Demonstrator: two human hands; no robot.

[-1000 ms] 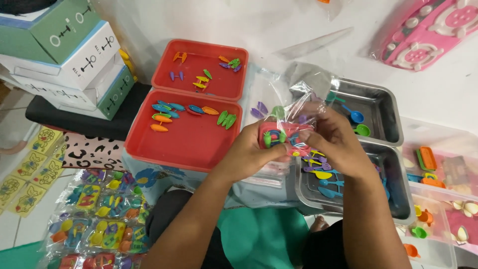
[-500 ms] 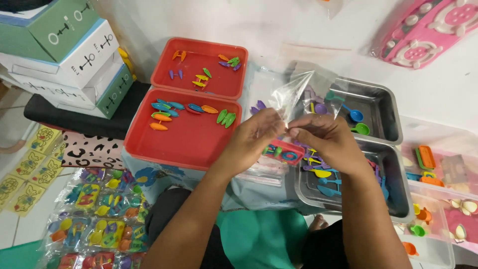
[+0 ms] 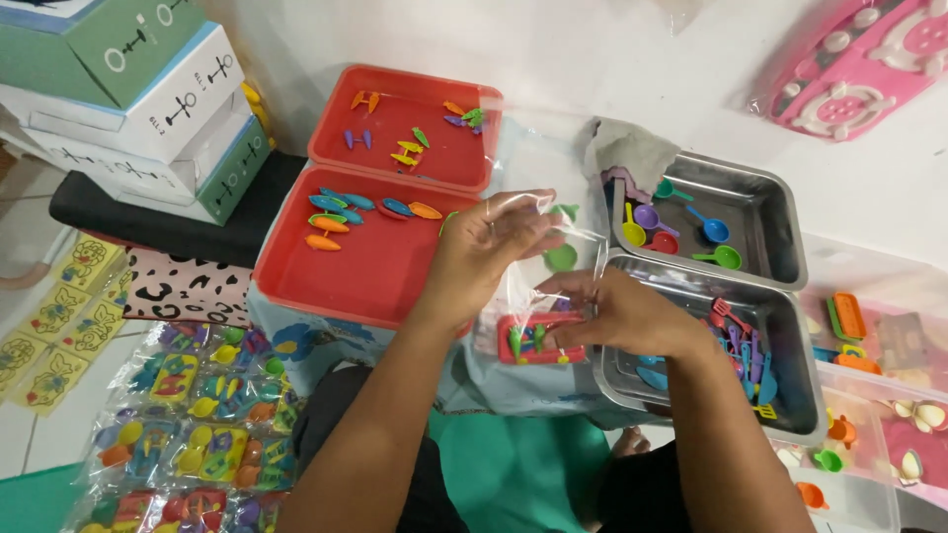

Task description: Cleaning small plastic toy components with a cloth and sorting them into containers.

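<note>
My left hand (image 3: 489, 247) pinches the upper part of a clear plastic bag (image 3: 538, 212) and holds it up. Lower down, my right hand (image 3: 617, 316) grips the bag's bottom, where a small red toy tray (image 3: 528, 339) with tiny green and orange pieces sits inside. Both hands hover between the near red tray (image 3: 365, 266) and the near steel tray (image 3: 780, 336).
Two red trays hold small coloured toy cutlery; the far one (image 3: 405, 128) is behind. A far steel tray (image 3: 750, 212) holds toy spoons. Stacked boxes (image 3: 128, 99) stand at left, packed toy bags (image 3: 188, 434) lie lower left, clear bins (image 3: 869, 395) at right.
My left hand rose with the bag's top while my right hand dropped to its bottom, stretching the bag. The red toy tray moved down inside it.
</note>
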